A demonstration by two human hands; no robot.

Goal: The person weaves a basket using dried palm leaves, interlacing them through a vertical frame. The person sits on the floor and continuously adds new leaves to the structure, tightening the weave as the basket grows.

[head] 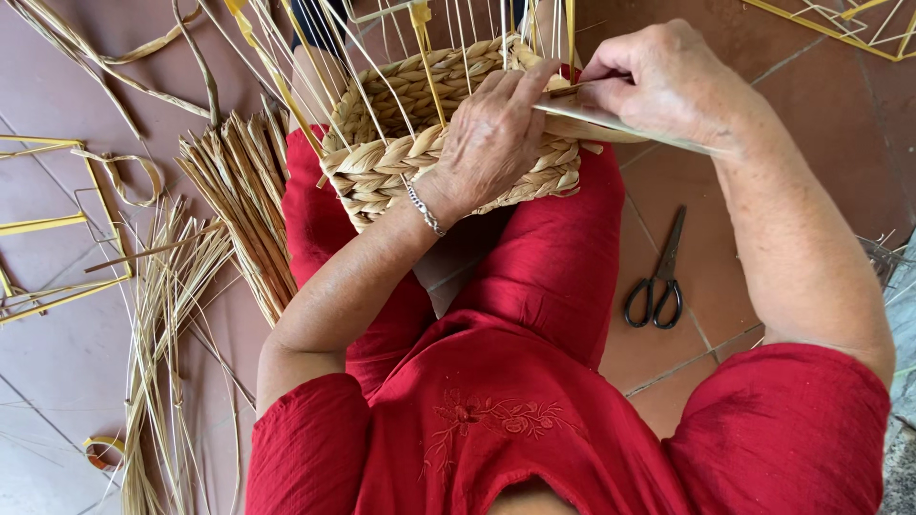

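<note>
A half-woven basket (382, 153) of thick braided straw rests on my lap, over red trousers, with thin upright wire ribs rising from its rim. My left hand (491, 133) lies on the basket's right side, fingers pressed against the weave. My right hand (658, 81) pinches a flat pale straw strand (620, 126) that runs from the basket rim out to the right. A silver bracelet sits on my left wrist.
Black scissors (658, 281) lie on the tiled floor to the right of my leg. A bundle of cut straw (243, 191) and loose long strands (162, 315) lie at the left. Yellow wire frames (48, 224) rest at far left and top right.
</note>
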